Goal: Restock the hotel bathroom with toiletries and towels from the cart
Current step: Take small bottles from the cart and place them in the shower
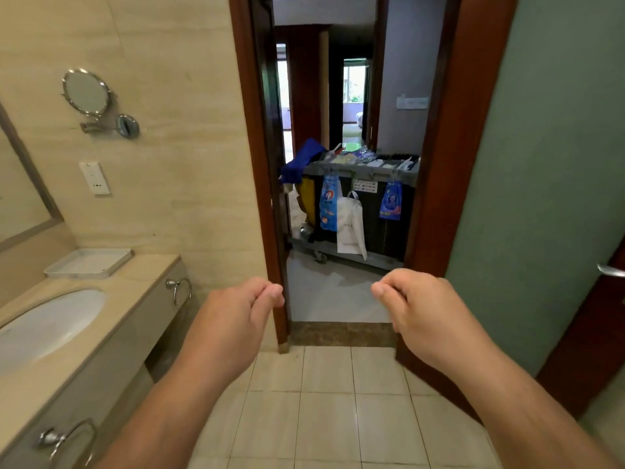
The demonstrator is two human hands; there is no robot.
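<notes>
Evidently faced grey plastic housekeeping cart empty-handed, left hand and right hand loosely curled; fetching step, needed reaching that cart first.

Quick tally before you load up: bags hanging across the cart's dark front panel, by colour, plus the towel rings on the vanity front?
Blue bags: 2
White bag: 1
Towel rings: 2
Total: 5
</notes>
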